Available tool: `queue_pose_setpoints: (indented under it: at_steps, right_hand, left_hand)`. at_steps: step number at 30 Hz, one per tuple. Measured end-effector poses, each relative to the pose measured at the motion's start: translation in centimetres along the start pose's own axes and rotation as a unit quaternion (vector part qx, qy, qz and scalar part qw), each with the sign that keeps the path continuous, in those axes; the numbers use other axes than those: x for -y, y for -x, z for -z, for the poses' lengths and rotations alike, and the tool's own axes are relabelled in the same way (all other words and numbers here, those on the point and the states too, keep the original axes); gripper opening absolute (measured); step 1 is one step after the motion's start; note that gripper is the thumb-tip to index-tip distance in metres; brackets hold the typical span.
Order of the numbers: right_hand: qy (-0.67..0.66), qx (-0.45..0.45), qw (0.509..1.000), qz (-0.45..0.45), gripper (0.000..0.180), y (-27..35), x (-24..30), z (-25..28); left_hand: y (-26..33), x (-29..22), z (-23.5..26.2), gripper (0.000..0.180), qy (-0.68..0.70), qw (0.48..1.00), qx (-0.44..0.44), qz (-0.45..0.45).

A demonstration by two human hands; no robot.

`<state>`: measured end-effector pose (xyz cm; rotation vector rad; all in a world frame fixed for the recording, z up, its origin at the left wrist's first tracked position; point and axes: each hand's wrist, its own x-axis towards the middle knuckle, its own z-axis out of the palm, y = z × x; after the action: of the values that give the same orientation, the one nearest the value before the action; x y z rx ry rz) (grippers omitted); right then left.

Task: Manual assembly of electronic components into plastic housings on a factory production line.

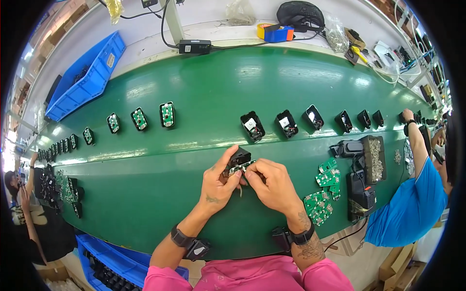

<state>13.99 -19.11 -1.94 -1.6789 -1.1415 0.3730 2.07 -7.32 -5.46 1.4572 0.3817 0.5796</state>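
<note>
Near the middle of the green bench, my left hand grips a small black plastic housing. My right hand pinches a small green circuit board at the housing's near side. Fingers cover much of both parts, so I cannot tell how far the board sits inside. Beyond my hands stands a row of black housings, some with a white piece inside. Farther left, several housings hold green boards. Loose green circuit boards lie piled to the right of my right hand.
A black tray of small metal parts and a black boxy device stand at the right. One blue bin rests at the far left, another below the bench. Co-workers reach in from the right and left.
</note>
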Motion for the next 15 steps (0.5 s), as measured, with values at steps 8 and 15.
queue_pose_setpoints:
  at_steps: [8, 15]
  right_hand:
    - [0.004, 0.001, 1.0, -0.025, 0.008, -0.1, -0.5, 0.3]
    - [0.085, -0.044, 0.992, 0.079, 0.009, 0.1, -0.3, -2.0]
  left_hand:
    - [-0.3, 0.3, -0.4, 0.053, -0.072, 0.996, 0.01, -0.045]
    - [0.5, 0.9, 0.1, 0.049, -0.17, 0.975, -0.065, -0.126]
